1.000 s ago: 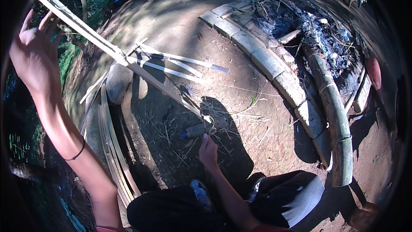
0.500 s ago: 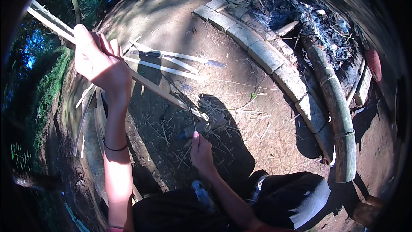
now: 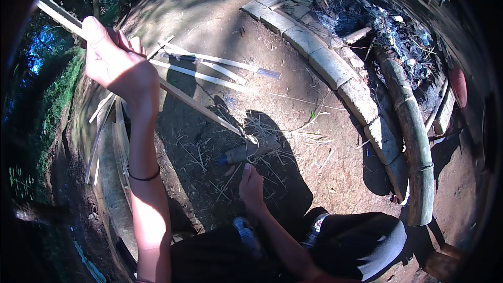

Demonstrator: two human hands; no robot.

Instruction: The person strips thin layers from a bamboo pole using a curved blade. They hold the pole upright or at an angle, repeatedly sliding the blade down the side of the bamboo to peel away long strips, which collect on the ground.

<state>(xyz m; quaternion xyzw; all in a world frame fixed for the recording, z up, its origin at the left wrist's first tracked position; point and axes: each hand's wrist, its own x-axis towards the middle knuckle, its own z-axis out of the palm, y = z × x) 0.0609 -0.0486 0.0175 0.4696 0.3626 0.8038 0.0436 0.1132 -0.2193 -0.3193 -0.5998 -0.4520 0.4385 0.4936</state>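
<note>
Overhead, the left hand (image 3: 118, 65) grips a long flat bamboo strip (image 3: 199, 107); the right hand (image 3: 251, 186) rests loosely open beside a knife (image 3: 249, 152) on dusty ground.

A long split bamboo strip (image 3: 194, 105), pale and thin, slants across the dirt ground (image 3: 293, 105): its upper end is raised at the far left, its lower end down on the ground near the middle, beside a short knife (image 3: 246, 152) lying flat among dry shavings.
</note>
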